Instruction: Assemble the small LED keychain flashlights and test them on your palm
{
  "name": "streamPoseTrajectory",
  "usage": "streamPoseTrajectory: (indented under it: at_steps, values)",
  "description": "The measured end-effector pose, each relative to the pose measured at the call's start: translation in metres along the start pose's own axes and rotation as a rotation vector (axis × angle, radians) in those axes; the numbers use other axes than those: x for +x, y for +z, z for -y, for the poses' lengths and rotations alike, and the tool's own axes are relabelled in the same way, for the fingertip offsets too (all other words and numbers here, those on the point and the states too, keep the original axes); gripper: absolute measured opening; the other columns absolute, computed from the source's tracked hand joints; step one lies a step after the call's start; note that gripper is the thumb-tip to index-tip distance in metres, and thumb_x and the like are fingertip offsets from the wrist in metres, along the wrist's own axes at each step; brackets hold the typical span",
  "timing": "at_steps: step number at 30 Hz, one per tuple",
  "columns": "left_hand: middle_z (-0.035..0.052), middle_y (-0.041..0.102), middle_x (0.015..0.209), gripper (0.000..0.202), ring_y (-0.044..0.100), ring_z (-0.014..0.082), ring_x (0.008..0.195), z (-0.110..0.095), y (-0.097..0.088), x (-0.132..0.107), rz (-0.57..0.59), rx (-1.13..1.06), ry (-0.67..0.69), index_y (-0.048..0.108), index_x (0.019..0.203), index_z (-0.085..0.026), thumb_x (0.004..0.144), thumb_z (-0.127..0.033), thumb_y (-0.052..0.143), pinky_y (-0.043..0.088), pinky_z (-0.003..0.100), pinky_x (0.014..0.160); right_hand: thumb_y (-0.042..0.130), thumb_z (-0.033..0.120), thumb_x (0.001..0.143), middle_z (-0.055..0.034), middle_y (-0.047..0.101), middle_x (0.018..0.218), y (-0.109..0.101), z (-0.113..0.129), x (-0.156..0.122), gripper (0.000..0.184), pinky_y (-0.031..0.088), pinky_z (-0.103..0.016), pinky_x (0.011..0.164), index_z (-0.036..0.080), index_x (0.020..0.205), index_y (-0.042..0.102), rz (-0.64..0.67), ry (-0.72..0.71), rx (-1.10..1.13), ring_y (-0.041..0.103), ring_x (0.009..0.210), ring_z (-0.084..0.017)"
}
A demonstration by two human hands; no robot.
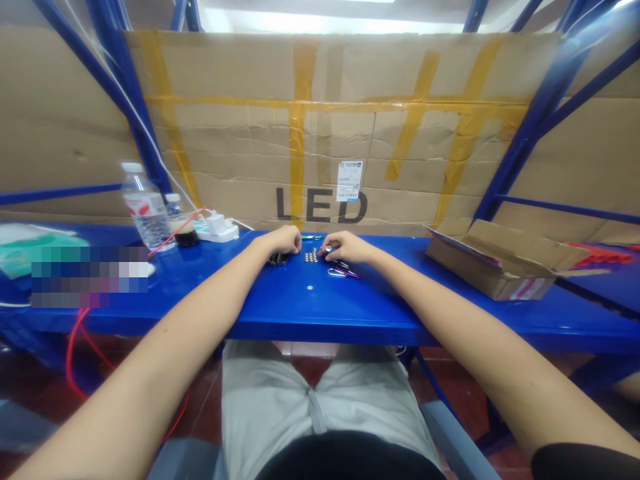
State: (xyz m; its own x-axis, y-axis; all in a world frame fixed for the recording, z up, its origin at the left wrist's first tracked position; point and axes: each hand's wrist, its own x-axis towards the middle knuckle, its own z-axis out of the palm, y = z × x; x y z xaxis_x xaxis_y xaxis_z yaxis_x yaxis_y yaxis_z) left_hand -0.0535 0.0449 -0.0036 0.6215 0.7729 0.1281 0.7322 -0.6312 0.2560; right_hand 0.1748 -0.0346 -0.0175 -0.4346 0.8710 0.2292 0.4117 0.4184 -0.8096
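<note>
Both my arms reach far out over a blue table (pixel 310 313). My left hand (pixel 284 240) is curled shut over a clump of small dark parts (pixel 277 259) lying under its fingers. My right hand (pixel 345 245) is closed in a pinch on a small silver part (pixel 327 251). Between the hands lies a neat cluster of small round metal pieces (pixel 313 256). Under the right hand rest a silver loop and thin purple and dark tools (pixel 343 271). A tiny white dot (pixel 310 289) sits nearer to me.
An open cardboard box (pixel 495 257) stands at the right. On the left are a clear water bottle (pixel 145 207), a small dark jar (pixel 186 230), a white power strip (pixel 217 228) with a red cable, and green-white paper (pixel 30 247). A taped cardboard wall marked LED closes the back.
</note>
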Motion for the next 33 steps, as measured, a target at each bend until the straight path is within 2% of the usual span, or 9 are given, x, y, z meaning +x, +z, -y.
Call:
streamPoseTrajectory:
  at_steps: [6,14,17,21,26,33]
  values:
    - [0.0048,0.076,0.084,0.022,0.068,0.0196,0.075,0.002,-0.001,0.001,0.012,0.042,-0.011,0.076,0.081,-0.021,0.062,-0.01,0.073,0.053,0.029,0.071,0.075,0.003,0.065,-0.0047,0.079,0.089,0.001,0.002,-0.001,0.021,0.056,-0.034,0.086,0.017,0.079,0.067,-0.009,0.017,0.012,0.073,0.086,-0.019]
    - [0.0074,0.075,0.083,0.009,0.066,0.0186,0.073,-0.005,-0.004,-0.006,0.041,0.121,-0.094,0.074,0.077,-0.017,0.068,-0.018,0.072,0.051,0.028,0.073,0.075,0.003,0.07,-0.0048,0.079,0.087,0.001,-0.002,0.002,0.02,0.056,-0.034,0.085,0.017,0.08,0.065,-0.006,0.03,0.026,0.073,0.085,-0.018]
    - [0.0078,0.075,0.085,0.013,0.067,0.0184,0.076,-0.017,-0.006,-0.01,-0.06,0.04,-0.004,0.074,0.082,-0.015,0.073,-0.019,0.066,0.05,0.027,0.072,0.075,0.005,0.072,-0.0044,0.079,0.087,0.001,-0.003,0.002,0.018,0.056,-0.033,0.086,0.017,0.081,0.065,-0.007,0.035,0.011,0.073,0.084,-0.018]
    - [0.0079,0.076,0.09,0.023,0.068,0.0168,0.08,-0.037,-0.009,-0.013,-0.215,-0.235,0.232,0.075,0.096,-0.013,0.078,-0.019,0.062,0.05,0.026,0.073,0.074,0.009,0.075,-0.0038,0.078,0.084,0.001,0.001,0.0,0.014,0.055,-0.032,0.081,0.017,0.084,0.066,-0.025,0.053,-0.058,0.072,0.078,-0.018]
    - [0.0067,0.077,0.087,0.023,0.068,0.0166,0.079,-0.053,-0.008,-0.016,-0.187,-0.321,0.366,0.076,0.095,-0.013,0.078,-0.021,0.064,0.05,0.027,0.074,0.074,0.013,0.075,-0.0026,0.076,0.079,0.001,0.007,-0.003,0.014,0.05,-0.027,0.069,0.015,0.089,0.07,-0.067,0.056,-0.201,0.068,0.072,-0.017]
    - [0.0054,0.078,0.09,0.022,0.069,0.0186,0.087,-0.053,-0.004,-0.015,-0.18,-0.291,0.371,0.078,0.096,-0.015,0.079,-0.022,0.066,0.05,0.03,0.081,0.073,0.016,0.074,0.0013,0.07,0.069,0.001,0.006,-0.003,0.018,0.043,-0.025,0.062,0.013,0.092,0.071,-0.033,0.023,-0.183,0.06,0.063,-0.013]
